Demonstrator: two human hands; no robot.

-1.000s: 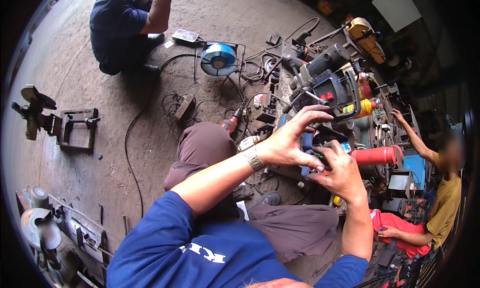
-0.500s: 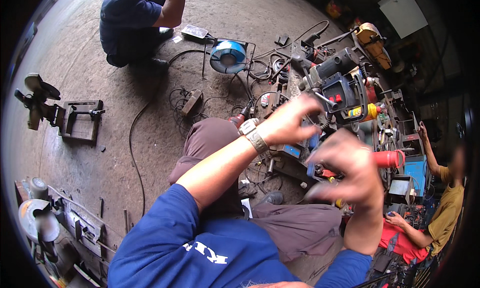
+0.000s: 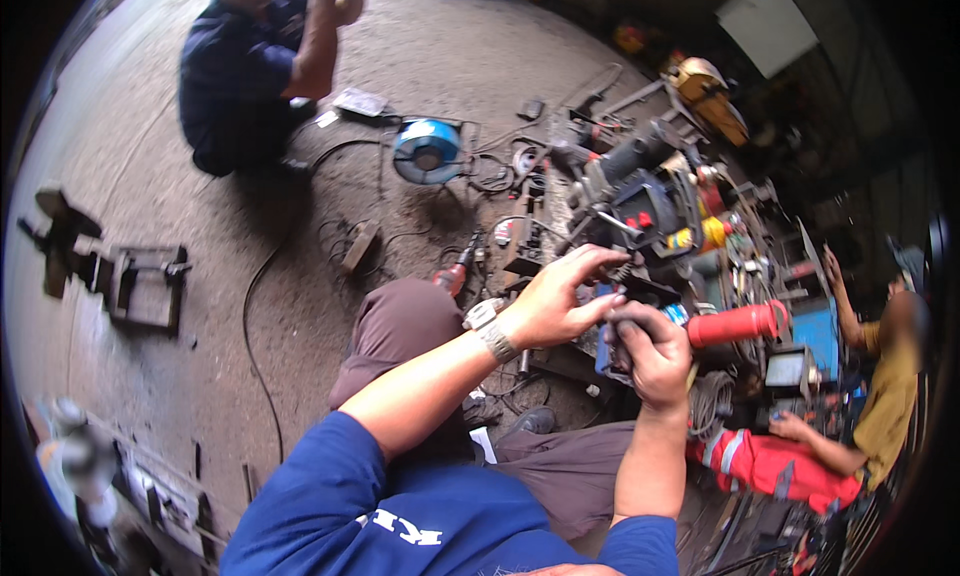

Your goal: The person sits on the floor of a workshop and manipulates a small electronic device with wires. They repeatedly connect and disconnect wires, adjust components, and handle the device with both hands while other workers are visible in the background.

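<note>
My left hand (image 3: 565,298), a watch (image 3: 490,328) on its wrist, reaches over the cluttered tools. Its fingers and thumb are apart, with a gap between them, and I see nothing gripped there. Close beside its thumb, my right hand (image 3: 655,354) is closed, fingers curled inward and darkened at the tips. What it holds, if anything, I cannot make out. Beyond the left fingertips lies a dark ribbed part (image 3: 622,273), near a dark blue machine with red buttons (image 3: 650,214). A red cylinder (image 3: 730,324) lies just right of my right hand.
A blue round fan (image 3: 427,154) stands on the floor ahead, with cables around it. An orange-red power tool (image 3: 455,274) lies by my knee. One person (image 3: 245,76) squats at the far left; another, in yellow (image 3: 895,376), is at the right. A metal frame (image 3: 148,286) sits left.
My right hand has moved left and in close to my left hand, its fingers now curled. My left hand has shifted slightly left and down in view. The whole view has shifted.
</note>
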